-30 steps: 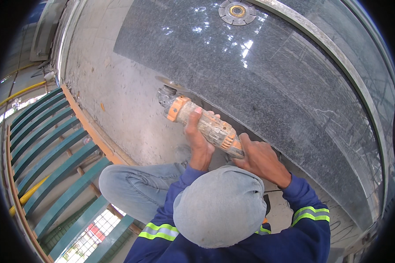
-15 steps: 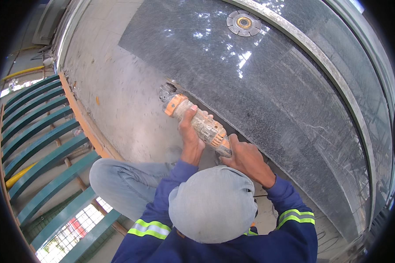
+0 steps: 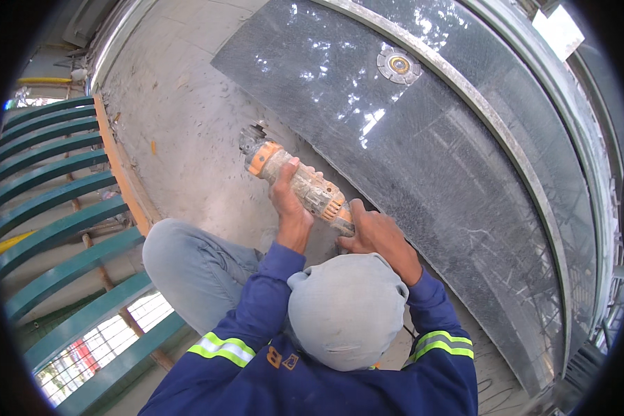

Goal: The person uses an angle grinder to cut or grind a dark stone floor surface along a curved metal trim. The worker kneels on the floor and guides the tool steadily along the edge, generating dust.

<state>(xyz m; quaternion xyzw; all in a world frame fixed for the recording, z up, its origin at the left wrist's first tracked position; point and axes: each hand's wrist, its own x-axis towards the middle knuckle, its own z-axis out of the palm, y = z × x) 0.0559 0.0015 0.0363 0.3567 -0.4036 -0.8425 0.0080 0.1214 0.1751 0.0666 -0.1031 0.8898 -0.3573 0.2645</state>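
Note:
Both my hands are around a dusty orange and grey angle grinder [image 3: 305, 187]. My left hand [image 3: 291, 204] wraps the middle of its body, thumb along the top. My right hand [image 3: 381, 239] grips the rear end. The grinder's head [image 3: 254, 141] points up and left, just off the edge of a dark polished stone slab [image 3: 423, 180]. Its working disc is seen only in part. On the slab's far part lies a loose segmented cutting disc [image 3: 399, 66], flat, with a yellow centre.
A pale, dusty floor [image 3: 180, 139] lies left of the slab. Green curved slats [image 3: 55, 184] with an orange edge board [image 3: 121, 173] stand at the left. A curved metal rail [image 3: 492, 104] crosses the slab's far side. My bent knee [image 3: 187, 263] is near my left arm.
The grinder's head has come away from the slab's edge, leaving a wider gap. The dust haze around it looks thinner. Both hands keep their hold, and the whole view has shifted slightly.

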